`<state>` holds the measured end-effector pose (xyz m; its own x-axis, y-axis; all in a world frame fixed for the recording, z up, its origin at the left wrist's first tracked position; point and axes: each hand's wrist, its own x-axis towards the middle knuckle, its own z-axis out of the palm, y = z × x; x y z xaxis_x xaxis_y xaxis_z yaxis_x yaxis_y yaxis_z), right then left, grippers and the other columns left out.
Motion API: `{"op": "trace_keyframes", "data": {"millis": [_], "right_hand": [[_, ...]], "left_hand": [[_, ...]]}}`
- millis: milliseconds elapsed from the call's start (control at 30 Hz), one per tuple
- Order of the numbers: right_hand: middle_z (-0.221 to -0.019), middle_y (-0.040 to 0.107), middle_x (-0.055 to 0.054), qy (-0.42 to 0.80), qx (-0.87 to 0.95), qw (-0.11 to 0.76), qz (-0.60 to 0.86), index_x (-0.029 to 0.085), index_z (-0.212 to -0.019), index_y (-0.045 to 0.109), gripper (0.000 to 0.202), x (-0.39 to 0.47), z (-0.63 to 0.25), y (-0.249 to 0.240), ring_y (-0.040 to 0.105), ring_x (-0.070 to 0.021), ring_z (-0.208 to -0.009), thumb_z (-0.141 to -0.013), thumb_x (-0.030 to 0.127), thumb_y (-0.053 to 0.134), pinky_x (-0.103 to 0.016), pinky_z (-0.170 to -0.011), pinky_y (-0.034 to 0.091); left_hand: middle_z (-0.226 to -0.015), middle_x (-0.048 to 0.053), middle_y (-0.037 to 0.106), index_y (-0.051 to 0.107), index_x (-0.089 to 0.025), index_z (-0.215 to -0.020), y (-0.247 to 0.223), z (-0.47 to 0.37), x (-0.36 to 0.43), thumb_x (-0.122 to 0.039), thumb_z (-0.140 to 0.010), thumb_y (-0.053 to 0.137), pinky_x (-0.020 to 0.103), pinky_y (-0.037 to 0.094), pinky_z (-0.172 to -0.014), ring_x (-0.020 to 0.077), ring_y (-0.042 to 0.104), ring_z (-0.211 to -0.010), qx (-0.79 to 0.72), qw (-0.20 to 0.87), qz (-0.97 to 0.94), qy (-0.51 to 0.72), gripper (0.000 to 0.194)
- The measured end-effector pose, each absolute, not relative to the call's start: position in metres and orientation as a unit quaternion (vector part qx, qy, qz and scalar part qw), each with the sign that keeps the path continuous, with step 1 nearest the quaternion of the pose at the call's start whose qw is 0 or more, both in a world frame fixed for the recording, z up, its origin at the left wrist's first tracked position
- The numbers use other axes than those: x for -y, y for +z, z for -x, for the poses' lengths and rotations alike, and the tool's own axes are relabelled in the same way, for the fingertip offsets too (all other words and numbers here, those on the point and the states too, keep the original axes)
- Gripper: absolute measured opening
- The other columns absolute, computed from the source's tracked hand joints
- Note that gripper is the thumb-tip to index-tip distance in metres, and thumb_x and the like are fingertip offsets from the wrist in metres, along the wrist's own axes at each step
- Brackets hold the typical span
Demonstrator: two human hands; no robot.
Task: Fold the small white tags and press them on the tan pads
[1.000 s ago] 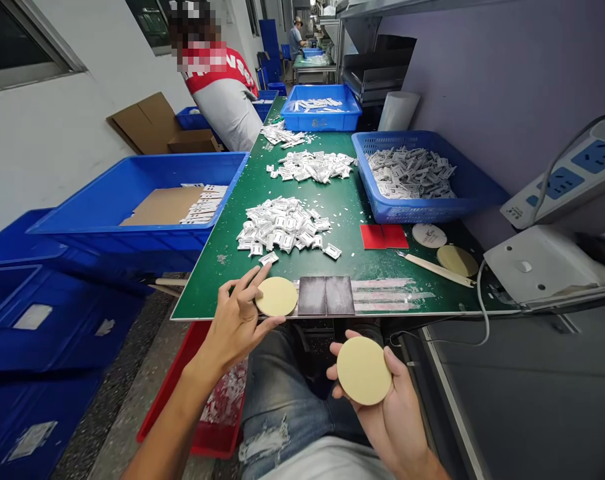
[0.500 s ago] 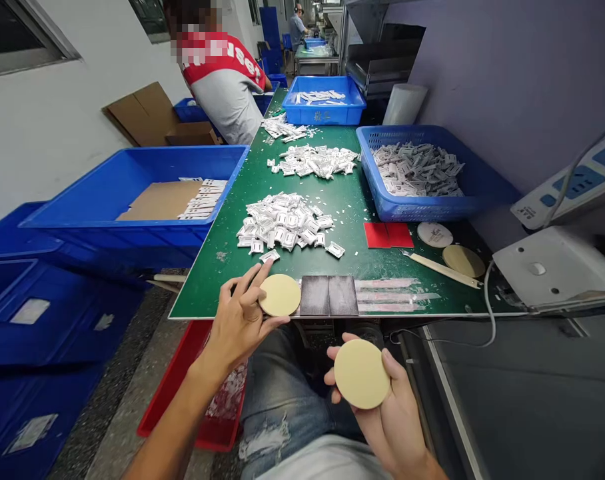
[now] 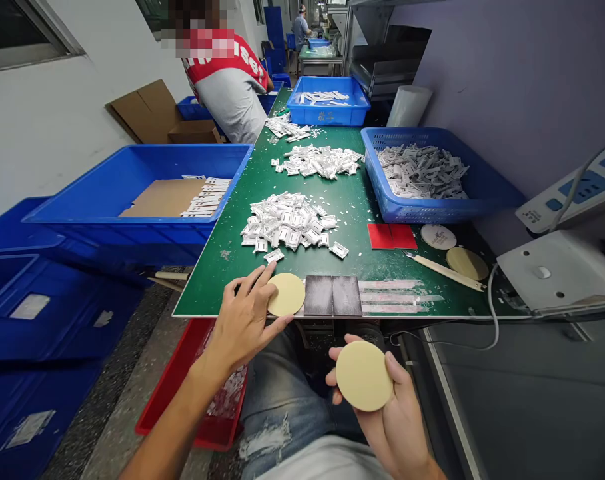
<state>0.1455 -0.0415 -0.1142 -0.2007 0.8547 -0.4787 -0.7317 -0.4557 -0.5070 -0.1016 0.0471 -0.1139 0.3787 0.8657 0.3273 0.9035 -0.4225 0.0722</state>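
Observation:
My left hand (image 3: 246, 311) is at the near edge of the green table, its fingers stretched out. Under its fingers lies a pale yellow disc (image 3: 288, 295), flat beside two dark abrasive-looking pads (image 3: 332, 295). The index fingertip is close to a small white plastic piece (image 3: 273, 256), in front of a heap of such pieces (image 3: 285, 223). My right hand (image 3: 390, 417), palm up above my lap, grips a second pale yellow disc (image 3: 364, 376), which looks like a sanding disc, with thumb and fingers around its rim.
A blue basket (image 3: 397, 207) of white pieces stands at right, near red squares (image 3: 392, 236), a box cutter (image 3: 445, 270) and a power strip (image 3: 577, 190). Blue bins (image 3: 132, 230) line the left. A co-worker (image 3: 227, 80) sits beyond, and a red tray (image 3: 177, 387) is below the table.
My left fingers have straightened and lie further over the disc on the table. My right hand keeps hold of its disc. The whole view has shifted slightly.

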Motion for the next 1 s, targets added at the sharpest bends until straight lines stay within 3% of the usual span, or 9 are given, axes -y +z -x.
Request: {"op": "trace_keyframes", "data": {"millis": [167, 267, 333, 467, 600, 867, 933, 1000], "right_hand": [[-0.107, 0.073, -0.014, 0.692, 0.088, 0.548, 0.462, 0.017, -0.117, 0.066, 0.055, 0.032, -0.168, -0.106, 0.070, -0.0286, -0.087, -0.089, 0.060, 0.049, -0.040, -0.074, 0.053], [-0.101, 0.074, -0.009, 0.514, 0.159, 0.606, 0.586, 0.017, -0.108, 0.068, 0.048, 0.011, -0.190, -0.104, 0.068, -0.0250, -0.089, -0.087, 0.058, 0.056, -0.036, -0.078, 0.052], [-0.104, 0.072, -0.008, 0.382, 0.286, 0.614, 0.629, 0.018, -0.104, 0.067, 0.043, -0.010, -0.203, -0.104, 0.065, -0.0237, -0.093, -0.088, 0.056, 0.055, -0.035, -0.081, 0.049], [-0.109, 0.070, -0.008, 0.224, 0.542, 0.472, 0.658, 0.021, -0.108, 0.067, 0.037, -0.053, -0.214, -0.107, 0.060, -0.0245, -0.099, -0.096, 0.047, 0.043, -0.039, -0.089, 0.042], [-0.101, 0.071, -0.006, 0.098, 0.623, 0.328, 0.703, 0.023, -0.107, 0.068, 0.037, -0.071, -0.207, -0.111, 0.057, -0.0243, -0.095, -0.099, 0.037, 0.034, -0.042, -0.093, 0.033], [-0.101, 0.071, -0.007, 0.026, 0.640, 0.213, 0.738, 0.025, -0.105, 0.067, 0.037, -0.071, -0.198, -0.114, 0.053, -0.0259, -0.097, -0.100, 0.032, 0.032, -0.041, -0.087, 0.030], [-0.109, 0.067, -0.010, -0.021, 0.630, 0.202, 0.750, 0.023, -0.104, 0.068, 0.034, -0.069, -0.194, -0.117, 0.051, -0.0282, -0.102, -0.098, 0.031, 0.036, -0.043, -0.089, 0.031], [-0.129, 0.058, -0.015, -0.074, 0.627, 0.203, 0.748, 0.020, -0.115, 0.066, 0.034, -0.067, -0.190, -0.121, 0.047, -0.0307, -0.113, -0.096, 0.029, 0.039, -0.045, -0.096, 0.030]], "left_hand": [[-0.152, 0.006, 0.045, 0.058, -0.029, -0.121, -0.112, 0.100, -0.043, -0.045, -0.094, 0.051, 0.050, 0.033, -0.098, 0.0323, 0.043, -0.136, 0.522, 0.051, 0.842, -0.127, 0.032], [-0.152, 0.004, 0.044, 0.056, -0.036, -0.132, -0.114, 0.098, -0.041, -0.046, -0.094, 0.053, 0.054, 0.031, -0.100, 0.0345, 0.043, -0.136, 0.512, 0.061, 0.848, -0.124, 0.040], [-0.153, 0.006, 0.044, 0.057, -0.034, -0.132, -0.114, 0.096, -0.038, -0.049, -0.093, 0.052, 0.056, 0.028, -0.103, 0.0354, 0.041, -0.138, 0.508, 0.070, 0.850, -0.119, 0.042], [-0.152, 0.008, 0.044, 0.054, -0.027, -0.136, -0.114, 0.089, -0.033, -0.050, -0.094, 0.050, 0.057, 0.025, -0.108, 0.0345, 0.038, -0.140, 0.500, 0.079, 0.855, -0.112, 0.048], [-0.152, 0.011, 0.043, 0.053, -0.026, -0.137, -0.116, 0.084, -0.030, -0.053, -0.094, 0.048, 0.057, 0.025, -0.109, 0.0348, 0.040, -0.139, 0.508, 0.080, 0.850, -0.117, 0.051], [-0.153, 0.013, 0.042, 0.049, -0.025, -0.141, -0.120, 0.081, -0.028, -0.056, -0.093, 0.048, 0.058, 0.026, -0.109, 0.0356, 0.038, -0.140, 0.517, 0.080, 0.842, -0.133, 0.057], [-0.154, 0.013, 0.041, 0.049, -0.024, -0.140, -0.121, 0.081, -0.026, -0.056, -0.093, 0.047, 0.058, 0.026, -0.109, 0.0356, 0.038, -0.140, 0.519, 0.081, 0.840, -0.135, 0.057], [-0.153, 0.014, 0.042, 0.050, -0.024, -0.139, -0.118, 0.080, -0.024, -0.057, -0.093, 0.047, 0.059, 0.026, -0.109, 0.0359, 0.039, -0.139, 0.516, 0.081, 0.841, -0.142, 0.057]]}}
